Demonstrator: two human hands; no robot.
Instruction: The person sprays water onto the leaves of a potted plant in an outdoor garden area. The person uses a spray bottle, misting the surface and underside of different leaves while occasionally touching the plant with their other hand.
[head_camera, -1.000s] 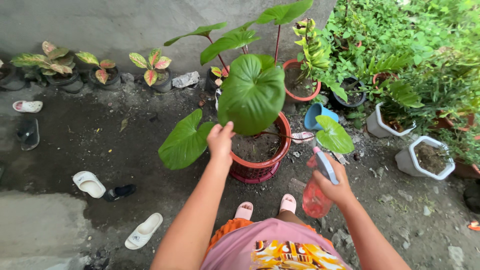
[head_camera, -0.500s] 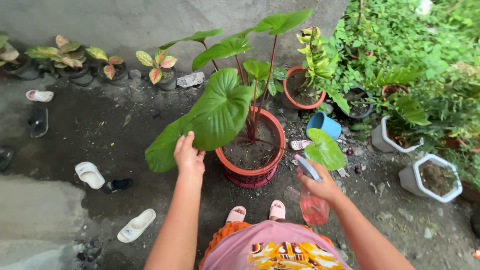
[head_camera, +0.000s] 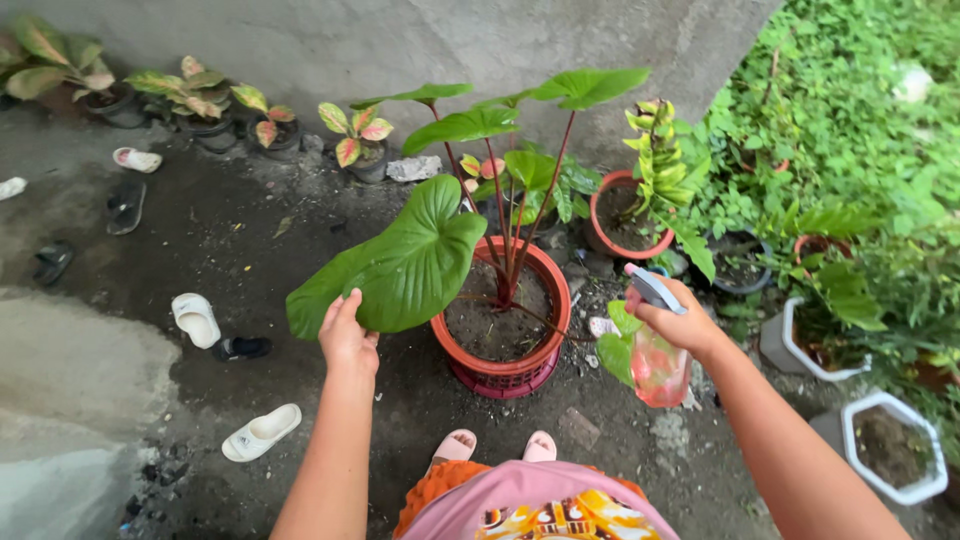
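— While the left hand (head_camera: 347, 335) lies flat, fingers spread, on the big leaf (head_camera: 400, 265), where's the spray bottle (head_camera: 657, 355)?
— Squeezed in the right hand (head_camera: 675, 320), beside the red pot (head_camera: 500, 345).
— What might go wrong?
— Tug hard and the leaf could tear. Tall stems (head_camera: 520, 220) stand between both hands; sandals (head_camera: 260, 432) lie left.

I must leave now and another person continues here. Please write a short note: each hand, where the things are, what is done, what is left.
Left hand: open, fingers under the edge of the large green leaf, supporting it.
Right hand: closed around the pink spray bottle, nozzle toward the plant.
The plant stands in the red pot in front of the feet.
Done: leaf lifted, bottle ready; whether it is wet I cannot tell.
Left: probably spraying this leaf and the other leaves.
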